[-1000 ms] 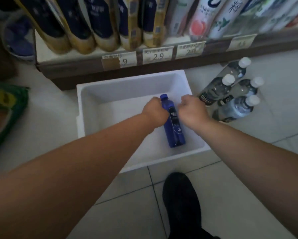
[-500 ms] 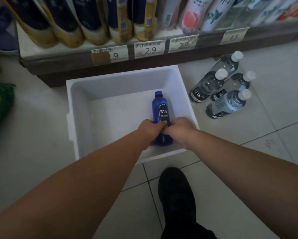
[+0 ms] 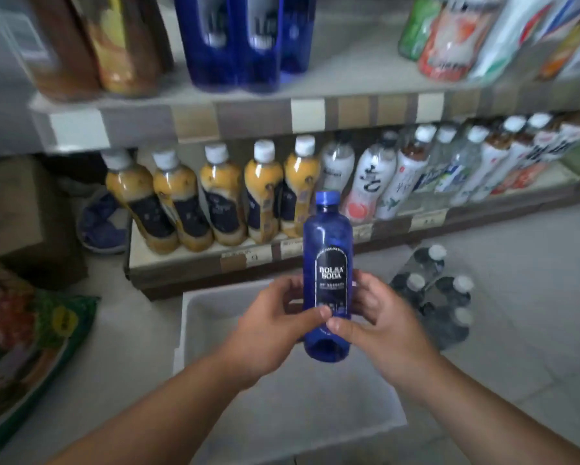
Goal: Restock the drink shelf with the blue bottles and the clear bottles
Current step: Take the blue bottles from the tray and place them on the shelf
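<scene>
I hold the blue bottle [image 3: 327, 276] upright in the middle of the frame, lifted out of the white bin [image 3: 292, 407], where it lay on its side half a second ago. My left hand [image 3: 275, 327] curls round its lower left side, thumb across the front near the bottom of the label; my right hand [image 3: 379, 317] curls round the lower right, its thumb meeting the other just below the label. Both grips are closed on the bottle, fingers wrapped behind it. The cap points up at the lower shelf [image 3: 315, 250], and the label faces me.

The view has tilted up since the earlier frames: then I saw only the feet of the orange drinks [image 3: 211, 203] at the top edge; now the whole row stands in view, with the pale bottles [image 3: 416, 176] to their right. An upper shelf [image 3: 308, 112] has come into view at the top of the frame, carrying other blue bottles [image 3: 248, 38] near the upper centre.

The clear bottles [image 3: 429, 290] lie on the floor [image 3: 516, 280] at centre right, just beside the bin, where they were before. The bin, below my hands, holds nothing I can see. A green bag [image 3: 30, 330] lies at the lower left.
</scene>
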`<action>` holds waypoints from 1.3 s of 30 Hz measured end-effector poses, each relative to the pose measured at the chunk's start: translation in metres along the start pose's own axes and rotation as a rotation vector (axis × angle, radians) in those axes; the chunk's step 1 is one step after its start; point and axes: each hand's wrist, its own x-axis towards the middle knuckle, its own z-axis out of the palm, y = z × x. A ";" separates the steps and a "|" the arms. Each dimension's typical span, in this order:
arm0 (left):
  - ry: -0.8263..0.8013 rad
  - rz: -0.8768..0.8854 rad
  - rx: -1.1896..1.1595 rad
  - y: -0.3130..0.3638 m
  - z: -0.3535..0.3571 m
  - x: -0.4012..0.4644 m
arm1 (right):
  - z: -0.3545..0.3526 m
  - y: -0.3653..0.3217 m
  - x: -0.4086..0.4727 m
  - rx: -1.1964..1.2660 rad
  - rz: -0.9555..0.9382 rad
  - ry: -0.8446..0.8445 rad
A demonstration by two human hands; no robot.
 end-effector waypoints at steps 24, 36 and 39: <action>0.778 0.884 1.141 0.347 0.004 0.100 | -0.030 -0.238 0.229 -0.150 -0.545 0.028; 0.741 0.859 1.666 0.366 -0.017 0.103 | -0.020 -0.211 0.258 -0.162 -0.551 0.018; 0.813 0.858 1.629 0.372 -0.020 0.103 | -0.022 -0.212 0.254 -0.193 -0.542 -0.007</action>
